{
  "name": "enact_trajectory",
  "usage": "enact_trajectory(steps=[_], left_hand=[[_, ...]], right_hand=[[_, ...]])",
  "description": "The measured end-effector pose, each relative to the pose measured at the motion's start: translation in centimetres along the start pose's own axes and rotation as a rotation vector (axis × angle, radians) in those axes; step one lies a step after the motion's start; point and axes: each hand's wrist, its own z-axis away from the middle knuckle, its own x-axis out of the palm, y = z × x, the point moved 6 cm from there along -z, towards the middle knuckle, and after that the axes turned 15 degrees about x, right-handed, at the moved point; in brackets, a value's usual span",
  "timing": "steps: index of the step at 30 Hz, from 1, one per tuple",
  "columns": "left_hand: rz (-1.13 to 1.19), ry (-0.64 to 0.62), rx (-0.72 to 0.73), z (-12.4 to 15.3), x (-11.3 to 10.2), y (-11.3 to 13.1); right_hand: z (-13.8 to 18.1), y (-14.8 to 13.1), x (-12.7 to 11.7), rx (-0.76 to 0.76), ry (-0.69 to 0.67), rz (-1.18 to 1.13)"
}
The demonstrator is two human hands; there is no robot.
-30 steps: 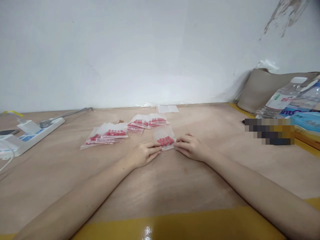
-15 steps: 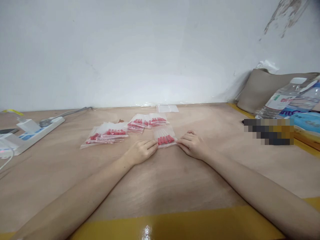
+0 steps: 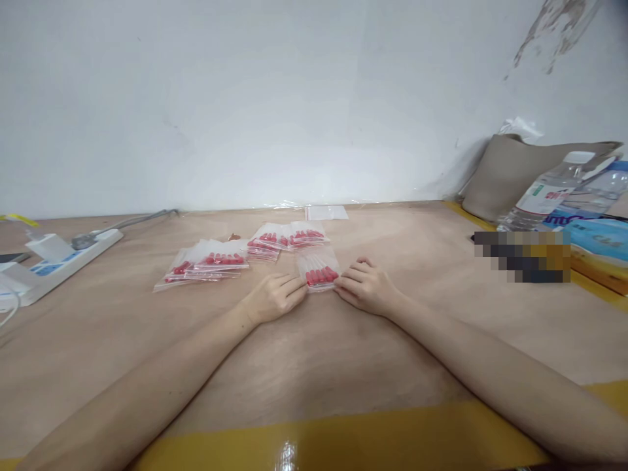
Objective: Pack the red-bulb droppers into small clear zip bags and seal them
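Observation:
A small clear zip bag [image 3: 319, 269] with several red pieces inside lies flat on the wooden table [image 3: 314, 353]. My left hand [image 3: 273, 298] pinches its near left edge, fingers curled together. My right hand [image 3: 366, 288] pinches its near right edge the same way. Both forearms rest on the table. Behind and to the left lie more filled bags of red pieces [image 3: 210, 263], spread in an overlapping row, and another pile [image 3: 287, 236] further back.
An empty clear bag [image 3: 326, 212] lies by the wall. A white power strip [image 3: 59, 261] with plugs sits at far left. At right stand a beige pouch [image 3: 510, 176], water bottles [image 3: 549, 191] and a blue pack [image 3: 601, 237]. Yellow tape [image 3: 343, 441] marks the near table edge.
Both hands and the bag between them have shifted slightly left. The grip on the bag is unchanged.

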Motion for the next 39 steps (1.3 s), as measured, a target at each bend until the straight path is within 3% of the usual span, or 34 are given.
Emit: enact_trajectory(steps=[7, 21, 31, 39], left_hand=[[0.015, 0.006, -0.018, -0.1, 0.0, 0.0], [-0.044, 0.050, -0.024, -0.6, -0.5, 0.0], [-0.112, 0.145, 0.003, -0.2, -1.6, 0.2], [-0.112, 0.177, 0.004, -0.3, -2.0, 0.3]], right_hand=[[-1.6, -3.7, 1.5, -0.019, 0.021, 0.021], [-1.8, -4.6, 0.1, -0.152, 0.184, 0.216], [-0.5, -1.7, -0.4, -0.132, 0.155, 0.265], [0.5, -0.1, -1.6, -0.109, 0.211, 0.340]])
